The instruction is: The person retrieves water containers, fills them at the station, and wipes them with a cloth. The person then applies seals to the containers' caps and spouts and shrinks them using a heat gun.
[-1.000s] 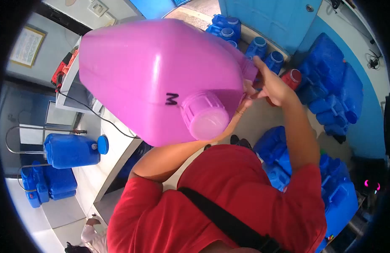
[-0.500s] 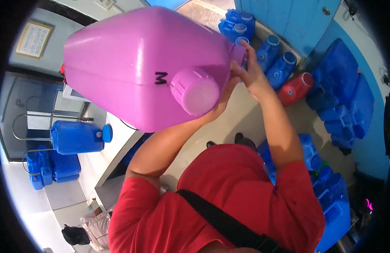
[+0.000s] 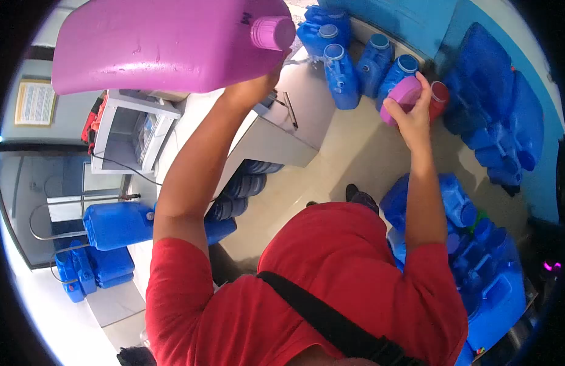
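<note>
Pinching round pink plastic cap (image 3: 401, 97): right hand (image 3: 415, 116). Against left hand (image 3: 253, 90), finger closure indeterminable: smooth, droplet-flecked pink plastic jug (image 3: 154, 46).

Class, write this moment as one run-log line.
left hand: against large pink plastic jug, grip mostly hidden | right hand: holds round pink plastic cap, apart from jug | jug's ribbed pink spout cap: on

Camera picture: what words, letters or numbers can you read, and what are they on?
"M", in black, seen at a slant: on the pink jug.
Framed sheet: it has lines of print, too small to read.
I can't make out any other writing.
</note>
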A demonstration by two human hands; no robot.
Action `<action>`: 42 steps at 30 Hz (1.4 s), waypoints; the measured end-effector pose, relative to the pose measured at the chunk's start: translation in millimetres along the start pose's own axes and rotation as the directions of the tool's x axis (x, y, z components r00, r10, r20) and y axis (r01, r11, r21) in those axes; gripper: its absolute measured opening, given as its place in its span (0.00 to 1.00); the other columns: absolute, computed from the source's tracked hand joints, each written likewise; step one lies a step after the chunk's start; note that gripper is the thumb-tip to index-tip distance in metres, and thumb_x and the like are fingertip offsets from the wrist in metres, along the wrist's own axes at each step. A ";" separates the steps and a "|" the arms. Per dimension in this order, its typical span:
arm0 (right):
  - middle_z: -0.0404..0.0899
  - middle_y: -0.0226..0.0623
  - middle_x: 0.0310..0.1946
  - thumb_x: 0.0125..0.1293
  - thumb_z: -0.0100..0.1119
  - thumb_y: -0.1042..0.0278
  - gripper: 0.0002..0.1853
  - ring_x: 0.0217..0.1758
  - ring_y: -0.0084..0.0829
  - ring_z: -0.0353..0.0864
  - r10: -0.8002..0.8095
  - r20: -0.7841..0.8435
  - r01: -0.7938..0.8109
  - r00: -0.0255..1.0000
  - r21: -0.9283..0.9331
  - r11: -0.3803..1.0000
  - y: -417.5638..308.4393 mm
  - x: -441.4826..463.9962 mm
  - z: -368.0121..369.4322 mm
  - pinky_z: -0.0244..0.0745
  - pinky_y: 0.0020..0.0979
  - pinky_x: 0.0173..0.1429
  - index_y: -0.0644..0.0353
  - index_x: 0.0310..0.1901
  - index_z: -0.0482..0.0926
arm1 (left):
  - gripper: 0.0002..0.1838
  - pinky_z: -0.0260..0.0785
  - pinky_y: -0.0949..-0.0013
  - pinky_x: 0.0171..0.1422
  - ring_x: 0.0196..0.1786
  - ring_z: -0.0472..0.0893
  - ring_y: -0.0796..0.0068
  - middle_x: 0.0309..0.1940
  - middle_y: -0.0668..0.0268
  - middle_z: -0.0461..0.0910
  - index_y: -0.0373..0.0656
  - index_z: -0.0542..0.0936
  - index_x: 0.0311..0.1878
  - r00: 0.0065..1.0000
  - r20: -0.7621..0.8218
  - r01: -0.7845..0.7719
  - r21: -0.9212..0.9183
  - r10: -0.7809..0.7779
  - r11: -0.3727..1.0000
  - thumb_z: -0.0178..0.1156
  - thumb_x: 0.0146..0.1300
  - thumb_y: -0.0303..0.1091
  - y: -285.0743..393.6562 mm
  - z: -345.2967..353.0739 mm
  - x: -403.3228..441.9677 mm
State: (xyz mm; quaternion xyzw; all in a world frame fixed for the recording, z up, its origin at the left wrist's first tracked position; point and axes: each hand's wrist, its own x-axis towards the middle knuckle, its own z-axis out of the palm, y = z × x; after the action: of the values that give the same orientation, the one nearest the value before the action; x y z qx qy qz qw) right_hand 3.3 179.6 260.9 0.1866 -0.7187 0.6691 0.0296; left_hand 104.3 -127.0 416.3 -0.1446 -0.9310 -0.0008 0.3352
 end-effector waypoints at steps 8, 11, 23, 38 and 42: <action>0.60 0.57 0.69 0.48 0.81 0.55 0.59 0.72 0.51 0.61 -0.141 0.017 0.141 0.990 -0.248 0.959 -24.7 1.4 -9.8 0.56 0.47 0.77 0.62 0.77 0.51 | 0.09 0.74 0.61 0.50 0.45 0.82 0.61 0.44 0.59 0.81 0.38 0.80 0.50 0.999 -0.005 0.048 -0.242 -0.051 0.969 0.63 0.67 0.27 3.8 16.2 17.7; 0.59 0.57 0.69 0.48 0.81 0.54 0.61 0.72 0.53 0.61 -0.246 0.118 0.264 0.962 -0.179 0.948 -55.2 16.6 16.4 0.57 0.48 0.76 0.61 0.78 0.49 | 0.08 0.74 0.62 0.52 0.48 0.82 0.63 0.48 0.58 0.79 0.36 0.79 0.48 0.986 0.035 0.164 -0.417 -0.164 0.894 0.62 0.70 0.28 33.7 -1.0 30.2; 0.60 0.66 0.68 0.55 0.73 0.41 0.57 0.70 0.64 0.62 -0.506 0.300 0.576 0.808 -0.225 0.786 -154.3 52.0 88.4 0.58 0.55 0.74 0.56 0.79 0.51 | 0.17 0.73 0.66 0.57 0.55 0.78 0.70 0.55 0.57 0.78 0.35 0.65 0.61 0.802 -0.110 0.258 -0.823 -0.587 0.506 0.55 0.76 0.31 81.9 -60.4 31.3; 0.67 0.59 0.68 0.70 0.63 0.48 0.40 0.73 0.51 0.66 -0.398 0.570 0.387 0.719 0.147 0.910 -179.8 55.4 201.4 0.61 0.44 0.74 0.70 0.71 0.60 | 0.14 0.71 0.65 0.60 0.54 0.78 0.69 0.52 0.57 0.76 0.30 0.69 0.59 0.248 -0.341 -0.116 -0.940 -0.907 0.321 0.52 0.76 0.30 -42.1 -179.2 -30.0; 0.57 0.70 0.71 0.69 0.61 0.41 0.50 0.76 0.59 0.60 -0.274 0.831 0.263 0.484 0.160 0.951 -108.1 -14.5 294.0 0.56 0.46 0.78 0.72 0.76 0.48 | 0.10 0.77 0.61 0.52 0.46 0.81 0.67 0.44 0.60 0.79 0.35 0.72 0.53 -0.088 -0.479 -0.326 -0.814 -0.873 0.480 0.54 0.76 0.31 -82.9 -197.0 -61.6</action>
State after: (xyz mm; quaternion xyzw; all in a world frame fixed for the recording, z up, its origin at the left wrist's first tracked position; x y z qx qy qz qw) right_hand 110.9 -106.8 329.3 0.5963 -0.6005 0.4858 -0.2188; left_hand 250.1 -242.4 538.5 0.0268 -0.2875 -0.5942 0.7507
